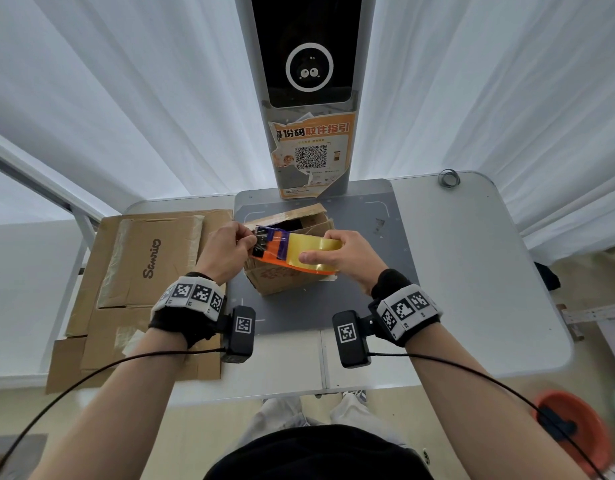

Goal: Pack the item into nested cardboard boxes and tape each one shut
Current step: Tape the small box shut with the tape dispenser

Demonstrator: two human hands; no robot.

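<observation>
Both hands are up over the box, working the tape gun between them. The right hand (337, 252) is clamped on the tape roll (311, 252), thumb pressed flat across its near face, fingers curled over the far side. The left hand (226, 251) is closed at the gun's left end, fingertips pinching at the dark cutter head (261, 242); whether it grips the tape end or the cutter itself, I cannot tell. The orange tape gun (282, 258) is held level just above the box, with purple strips across its frame.

Below it sits the box (282, 282), a small brown carton on the grey mat (361, 271) at the middle of the bench (472, 271). Its top is still open: flaps stand up at the far side and a dark interior shows behind the gun. What lies inside is hidden.

To the left, flattened cardboard (143, 271) lies stacked on the bench, the top sheet printed with a script logo. At the far edge a grey kiosk (309, 98) rises, with an orange QR poster (311, 154) on its front. A small ring (449, 177) rests on the far right corner.
</observation>
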